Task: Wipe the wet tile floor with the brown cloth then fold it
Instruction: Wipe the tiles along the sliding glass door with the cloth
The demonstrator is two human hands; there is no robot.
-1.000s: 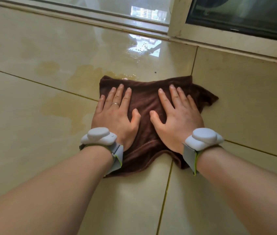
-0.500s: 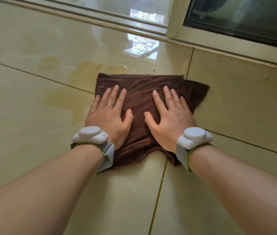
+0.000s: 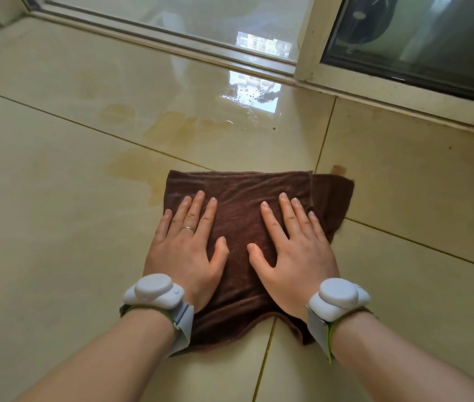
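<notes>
On the tile floor [image 3: 55,227], both hands [image 3: 241,250] have dragged the brown cloth [image 3: 238,198] nearer.

Bright daylight from window [image 3: 172,21]; glare on wet tile floor [image 3: 251,92]; wide-angle edge distortion.

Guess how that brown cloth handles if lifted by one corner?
Probably floppy: the brown cloth lies in soft wrinkles with a wavy near edge. Likely damp and heavier than dry, since it sits by the yellowish wet patches. It should slide easily on the glossy tile.
</notes>
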